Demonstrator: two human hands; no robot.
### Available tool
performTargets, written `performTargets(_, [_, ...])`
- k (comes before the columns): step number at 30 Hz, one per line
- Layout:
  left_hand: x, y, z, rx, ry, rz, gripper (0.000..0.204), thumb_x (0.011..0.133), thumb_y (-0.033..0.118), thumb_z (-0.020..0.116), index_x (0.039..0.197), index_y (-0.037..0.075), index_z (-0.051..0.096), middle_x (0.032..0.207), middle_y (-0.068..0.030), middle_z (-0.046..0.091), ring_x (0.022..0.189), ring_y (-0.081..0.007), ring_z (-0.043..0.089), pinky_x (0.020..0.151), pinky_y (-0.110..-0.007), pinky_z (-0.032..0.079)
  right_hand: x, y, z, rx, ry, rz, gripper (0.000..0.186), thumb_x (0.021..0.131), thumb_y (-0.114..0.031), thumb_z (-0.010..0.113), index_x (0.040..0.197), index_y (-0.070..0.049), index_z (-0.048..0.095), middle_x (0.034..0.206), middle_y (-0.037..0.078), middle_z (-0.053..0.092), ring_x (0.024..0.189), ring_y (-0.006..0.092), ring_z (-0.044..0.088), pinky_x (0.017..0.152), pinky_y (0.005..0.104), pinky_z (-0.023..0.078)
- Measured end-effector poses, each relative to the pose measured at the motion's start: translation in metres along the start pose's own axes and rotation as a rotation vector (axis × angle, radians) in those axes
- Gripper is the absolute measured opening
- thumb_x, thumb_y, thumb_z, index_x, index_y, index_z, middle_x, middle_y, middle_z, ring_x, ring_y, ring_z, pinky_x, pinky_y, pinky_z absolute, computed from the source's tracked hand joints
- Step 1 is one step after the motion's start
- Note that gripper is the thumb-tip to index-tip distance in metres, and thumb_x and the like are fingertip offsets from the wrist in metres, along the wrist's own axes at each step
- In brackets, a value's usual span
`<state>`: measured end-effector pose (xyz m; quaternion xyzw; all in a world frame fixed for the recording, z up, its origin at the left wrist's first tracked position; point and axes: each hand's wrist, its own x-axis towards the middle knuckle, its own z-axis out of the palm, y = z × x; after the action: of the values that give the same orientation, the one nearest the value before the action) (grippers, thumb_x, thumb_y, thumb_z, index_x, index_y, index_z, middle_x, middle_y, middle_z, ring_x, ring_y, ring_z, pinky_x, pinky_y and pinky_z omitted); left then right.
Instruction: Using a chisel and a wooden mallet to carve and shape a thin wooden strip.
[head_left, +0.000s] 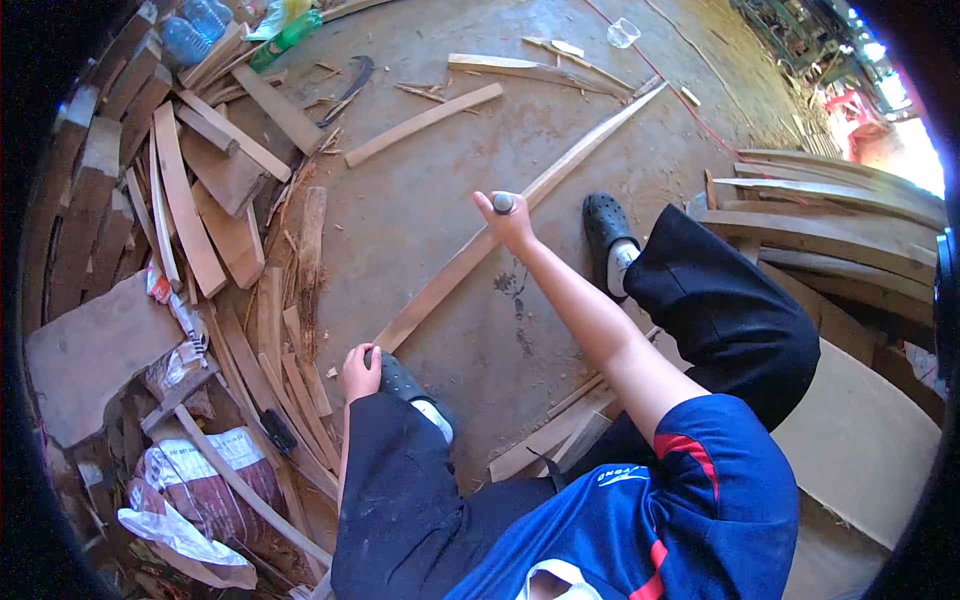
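The right hand (512, 222) is closed in a fist, thumb stretched out, around a tool with a round grey end (503, 203); the rest of the tool is hidden by the grip, so its kind cannot be told. The left hand (361, 374) is half curled, fingers bent over the near end of a long wooden strip (440, 290) or just beside it; whether it truly grips the wood cannot be made out.

The strip lies slantwise on the floor (400, 220), from beside the left hand, under the right hand, and on to a narrow tip well beyond it. The left shoe (398, 378) is close against the left hand, so I would settle the strip's near end firmly there before putting force through the tool. Keeping the left fingers and toes out of the tool's line seems the main care, along with a steady, light right wrist. The far tip looks unheld and could swing if pressed sideways.

To the left of the left hand lie loose offcuts (270, 310), better kept from under the strip so it sits flat. Ahead of the left hand is a dark hooked blade (366, 72), well apart from both hands. To the right of the right hand, past the right shoe (603, 225), curved boards (830, 228) are stacked.
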<state>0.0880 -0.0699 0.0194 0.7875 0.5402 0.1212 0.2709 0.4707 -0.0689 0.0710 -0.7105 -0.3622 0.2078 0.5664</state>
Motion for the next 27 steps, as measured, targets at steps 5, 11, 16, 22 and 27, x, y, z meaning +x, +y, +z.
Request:
performTargets(5, [0.005,0.011,0.008,-0.046,-0.044,-0.005,0.024,0.086,0.024,0.056,0.102,0.007,0.062,0.097,-0.0137,0.061,0.093,-0.0283,0.059,0.083,-0.036,0.045,0.003,0.012,-0.018,-0.045,0.032,-0.03,0.038,0.082,-0.021,0.064,0.055,-0.001,0.046,0.048,0.002,0.035,0.049,0.0096,0.031,0.045,0.0323,0.032])
performTargets(11, [0.01,0.003,0.006,0.07,-0.133,-0.041,0.039,0.074,0.031,0.067,0.108,0.012,0.064,0.099,-0.0122,0.061,0.091,-0.0297,0.059,0.083,-0.04,0.047,0.003,0.018,-0.024,0.176,0.038,0.122,0.033,0.082,-0.017,0.062,0.057,-0.002,0.048,0.051,-0.003,0.036,0.051,0.0061,0.033,0.045,0.0278,0.031])
performTargets(16, [0.027,0.059,-0.003,0.243,-0.219,-0.022,0.046,0.067,0.03,0.074,0.107,0.011,0.063,0.096,-0.0123,0.061,0.091,-0.0297,0.06,0.081,-0.041,0.047,0.009,0.029,-0.038,0.456,0.125,0.229,0.031,0.082,-0.015,0.063,0.056,-0.007,0.049,0.055,-0.008,0.042,0.052,0.003,0.038,0.046,0.0239,0.031])
performTargets(22, [0.042,0.062,0.013,0.343,-0.272,0.218,0.049,0.062,0.024,0.078,0.101,0.004,0.057,0.094,-0.0132,0.058,0.088,-0.0332,0.058,0.077,-0.04,0.047,0.003,0.032,-0.047,0.448,0.08,0.223,0.032,0.084,-0.017,0.061,0.057,-0.007,0.048,0.055,-0.007,0.043,0.051,0.004,0.04,0.046,0.0235,0.032])
performTargets(27, [0.05,0.071,0.03,0.221,-0.129,0.386,0.05,0.06,0.02,0.079,0.101,0.004,0.055,0.093,-0.0135,0.058,0.085,-0.0336,0.057,0.076,-0.04,0.047,0.0,0.033,-0.044,0.391,0.075,0.167,0.035,0.085,-0.018,0.059,0.054,-0.004,0.048,0.051,-0.005,0.043,0.05,0.0044,0.04,0.046,0.0239,0.032])
